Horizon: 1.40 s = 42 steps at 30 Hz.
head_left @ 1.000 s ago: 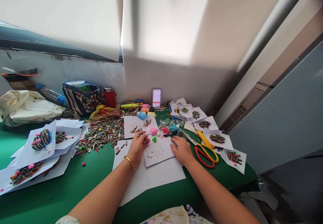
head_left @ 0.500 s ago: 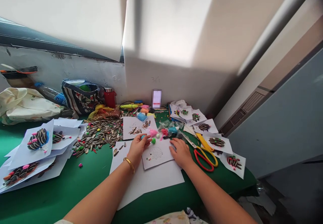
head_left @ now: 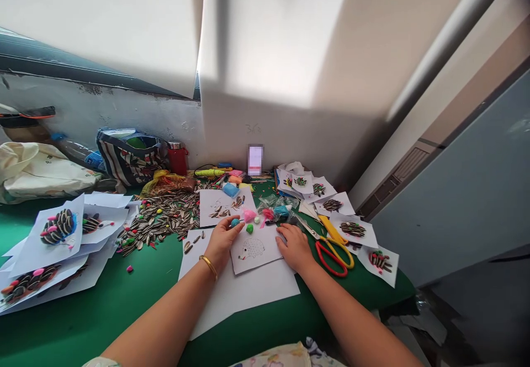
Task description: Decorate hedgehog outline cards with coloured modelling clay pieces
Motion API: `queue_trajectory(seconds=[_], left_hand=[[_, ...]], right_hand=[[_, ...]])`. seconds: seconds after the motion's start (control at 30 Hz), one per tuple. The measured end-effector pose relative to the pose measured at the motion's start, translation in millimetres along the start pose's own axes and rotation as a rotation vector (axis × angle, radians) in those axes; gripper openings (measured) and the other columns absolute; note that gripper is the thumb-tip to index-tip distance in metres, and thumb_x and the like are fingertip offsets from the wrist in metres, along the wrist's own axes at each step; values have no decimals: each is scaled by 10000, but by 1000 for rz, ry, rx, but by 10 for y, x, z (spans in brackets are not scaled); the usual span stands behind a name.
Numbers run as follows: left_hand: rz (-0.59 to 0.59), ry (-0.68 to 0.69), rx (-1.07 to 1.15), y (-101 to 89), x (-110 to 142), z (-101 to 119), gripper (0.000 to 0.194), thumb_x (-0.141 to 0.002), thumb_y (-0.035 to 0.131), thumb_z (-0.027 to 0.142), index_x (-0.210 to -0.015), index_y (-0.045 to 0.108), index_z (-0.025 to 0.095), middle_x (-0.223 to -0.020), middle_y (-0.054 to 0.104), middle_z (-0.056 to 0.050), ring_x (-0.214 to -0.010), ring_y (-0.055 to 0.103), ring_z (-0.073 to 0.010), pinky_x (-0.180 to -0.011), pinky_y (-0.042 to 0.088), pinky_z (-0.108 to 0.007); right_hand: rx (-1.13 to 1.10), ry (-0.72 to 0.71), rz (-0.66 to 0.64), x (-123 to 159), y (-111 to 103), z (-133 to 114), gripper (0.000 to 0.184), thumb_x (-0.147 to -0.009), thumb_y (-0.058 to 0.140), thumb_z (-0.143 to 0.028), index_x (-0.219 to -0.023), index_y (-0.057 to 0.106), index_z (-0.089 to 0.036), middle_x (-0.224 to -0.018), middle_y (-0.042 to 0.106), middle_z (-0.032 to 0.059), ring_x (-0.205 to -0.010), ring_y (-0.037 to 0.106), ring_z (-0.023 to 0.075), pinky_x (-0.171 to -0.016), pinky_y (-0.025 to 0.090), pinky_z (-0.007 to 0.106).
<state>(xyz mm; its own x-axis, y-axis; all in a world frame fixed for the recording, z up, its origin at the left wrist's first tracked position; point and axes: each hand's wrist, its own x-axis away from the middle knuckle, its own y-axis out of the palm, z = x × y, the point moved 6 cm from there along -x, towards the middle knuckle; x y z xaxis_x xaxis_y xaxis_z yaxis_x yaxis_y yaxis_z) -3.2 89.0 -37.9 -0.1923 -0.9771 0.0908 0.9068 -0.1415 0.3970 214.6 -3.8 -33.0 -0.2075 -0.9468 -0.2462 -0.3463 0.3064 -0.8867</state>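
Observation:
My left hand [head_left: 221, 241] pinches a small blue clay ball [head_left: 234, 222] between thumb and fingers, just above the left edge of a white card [head_left: 271, 254]. On that card is an outline drawing of a hedgehog [head_left: 253, 248], with tiny coloured bits by its snout. My right hand [head_left: 295, 246] rests with fingers stretched out at the card's right side. A green clay ball [head_left: 249, 228], a pale one [head_left: 256, 220] and a pink lump [head_left: 249, 216] sit beyond the drawing. Larger white paper [head_left: 265, 287] lies underneath, with a few sunflower seeds [head_left: 188, 246] at its upper left.
A heap of sunflower seeds [head_left: 168, 215] spreads to the left, near stacked seed-decorated cards [head_left: 28, 256]. Scissors [head_left: 331, 254] and a yellow cutter [head_left: 333, 230] lie right of my hand, beside more finished cards [head_left: 379, 265]. A phone [head_left: 255, 160] leans against the wall.
The blue ball shows more clearly between my left fingers, which have shifted slightly. My right hand stays at the card's edge. The whole view has moved a little.

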Motion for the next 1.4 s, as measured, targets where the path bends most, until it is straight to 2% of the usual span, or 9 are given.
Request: queue_trajectory(seconds=[0.27,0.47,0.6,0.7,0.8,0.93,1.03,1.2,1.4], left_hand=[[-10,-134,126,37,38,-27,355,-661,855,310,-930,719,122,-854,713,-53,-731,686,-128,-775,571,-260],[22,-187,212,110,83,59,174,-770,758,133,-935,701,132,-785,692,-29,-686,671,-92,-745,583,-211],[22,-229,295,219,157,184,248,-738,706,-37,-910,673,139,-804,689,-25,-735,682,-92,-768,578,-190],[35,-295,370,282,219,256,77,-855,631,56,-867,654,129,-779,687,-47,-727,684,-111,-775,596,-241],[11,-349,350,294,251,304,115,-928,564,151,-859,652,126,-755,682,-54,-679,677,-114,-753,608,-269],[-88,-364,243,229,255,301,61,-878,655,176,-898,666,119,-743,671,-36,-638,658,-99,-740,604,-248],[-169,-366,186,166,258,222,263,-772,787,235,-986,657,154,-794,677,-19,-644,658,-92,-710,590,-223],[-274,-358,93,142,287,104,365,-604,897,306,-820,649,147,-766,649,10,-616,633,-80,-672,555,-224],[-376,-301,8,191,351,184,385,-619,875,355,-863,688,122,-762,672,-25,-600,589,-95,-609,500,-238]], right_hand=[[26,-122,-2,27,5,-77,341,-915,533,-322,-1237,638,-286,-1373,574,69,-1288,463,266,-1036,358,474],[44,-212,-15,82,-12,-193,342,-909,551,-314,-1240,636,-294,-1376,579,53,-1294,452,270,-1044,329,478],[59,-222,-6,101,-22,-237,340,-899,564,-303,-1230,639,-279,-1353,593,67,-1288,457,275,-1049,316,481],[71,-232,-4,117,-28,-268,333,-893,578,-308,-1216,648,-271,-1327,606,77,-1270,472,279,-1037,326,479],[60,-255,8,126,-52,-281,317,-903,573,-319,-1205,654,-267,-1306,614,79,-1251,484,279,-1028,339,476],[-16,-246,78,52,-166,-249,338,-932,526,-303,-1243,637,-235,-1296,612,98,-1239,485,279,-1039,360,461],[-132,-281,76,-70,-267,-325,356,-928,524,-280,-1264,628,-218,-1285,609,104,-1221,496,267,-1055,381,433],[-469,-397,-163,-266,-319,-777,405,-927,565,-323,-1328,571,-261,-1180,638,73,-1033,590,201,-920,479,360],[-851,-398,-541,-327,-107,-1183,382,-789,741,-299,-1164,676,-267,-874,688,1,-736,615,158,-644,491,264]])
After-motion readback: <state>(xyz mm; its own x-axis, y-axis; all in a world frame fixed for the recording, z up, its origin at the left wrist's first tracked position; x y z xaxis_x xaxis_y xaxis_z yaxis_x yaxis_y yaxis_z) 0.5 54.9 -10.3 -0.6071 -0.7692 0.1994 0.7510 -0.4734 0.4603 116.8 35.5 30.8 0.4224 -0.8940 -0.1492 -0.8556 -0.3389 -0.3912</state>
